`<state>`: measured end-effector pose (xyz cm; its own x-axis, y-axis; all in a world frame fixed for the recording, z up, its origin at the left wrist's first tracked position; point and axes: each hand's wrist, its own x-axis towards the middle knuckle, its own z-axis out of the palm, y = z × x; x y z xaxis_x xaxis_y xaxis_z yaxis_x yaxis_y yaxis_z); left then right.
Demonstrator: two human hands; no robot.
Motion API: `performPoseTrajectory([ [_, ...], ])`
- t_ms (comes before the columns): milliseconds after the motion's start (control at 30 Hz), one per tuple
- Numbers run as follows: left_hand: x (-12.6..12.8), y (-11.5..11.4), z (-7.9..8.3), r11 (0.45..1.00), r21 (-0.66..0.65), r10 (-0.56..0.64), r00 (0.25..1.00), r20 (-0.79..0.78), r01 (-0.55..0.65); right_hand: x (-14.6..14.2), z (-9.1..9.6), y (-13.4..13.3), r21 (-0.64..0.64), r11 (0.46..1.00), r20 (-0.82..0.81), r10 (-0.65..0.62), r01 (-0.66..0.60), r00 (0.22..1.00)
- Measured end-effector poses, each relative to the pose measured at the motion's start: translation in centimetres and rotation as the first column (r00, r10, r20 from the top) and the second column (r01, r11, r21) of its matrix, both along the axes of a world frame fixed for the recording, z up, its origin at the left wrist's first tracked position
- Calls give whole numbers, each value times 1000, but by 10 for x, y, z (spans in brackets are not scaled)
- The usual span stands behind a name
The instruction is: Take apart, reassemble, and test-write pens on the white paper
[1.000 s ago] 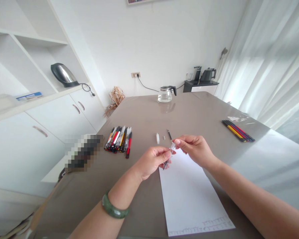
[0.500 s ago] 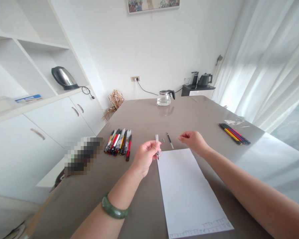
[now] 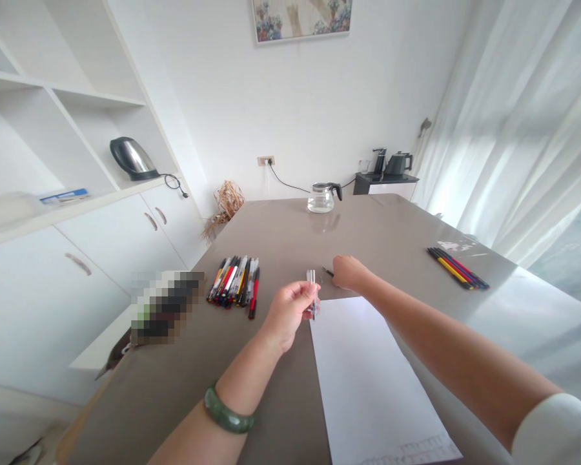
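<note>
My left hand (image 3: 293, 307) is closed in a pinch around clear plastic pen barrel parts (image 3: 312, 276), held upright over the top left corner of a white sheet of paper (image 3: 372, 381). Just beyond the paper, my right hand (image 3: 349, 271) is closed on a dark pen refill (image 3: 327, 271), whose one end pokes out to the left of the fingers. Its other end is hidden by the hand. A tiny piece, too small to make out, lies between the two hands. Faint writing runs along the paper's near edge.
Many pens lie in a bunch (image 3: 235, 281) on the table's left. Several more pens (image 3: 458, 267) lie in a row at right. A glass pot (image 3: 321, 199) stands at the table's far end. A blurred-out patch (image 3: 167, 307) covers something by the left edge.
My right hand has moved left and down onto the refill and closed on it; the refill has turned. My left hand still holds the clear barrel parts. The view has tilted up slightly.
</note>
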<state>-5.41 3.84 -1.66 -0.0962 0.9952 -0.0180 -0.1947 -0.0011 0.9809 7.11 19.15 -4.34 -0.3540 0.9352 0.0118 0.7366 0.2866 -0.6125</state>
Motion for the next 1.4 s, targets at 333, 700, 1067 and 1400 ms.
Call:
performPoseTrajectory([
  [333,1,-2,0,998,-14,-65,997,-38,64,25,31,-19,-57,998,-352,-42,24,935],
  [700,12,-3,-3,988,29,-135,950,-281,149,55,41,-79,-231,939,-958,-174,-256,227],
  [1067,12,-3,-6,984,16,-155,900,-407,177,61,37,-78,-189,947,-957,-119,-259,263],
  [1400,13,-4,-3,981,7,-176,895,-411,196,58,35,-84,-103,970,-907,-1,-220,420],
])
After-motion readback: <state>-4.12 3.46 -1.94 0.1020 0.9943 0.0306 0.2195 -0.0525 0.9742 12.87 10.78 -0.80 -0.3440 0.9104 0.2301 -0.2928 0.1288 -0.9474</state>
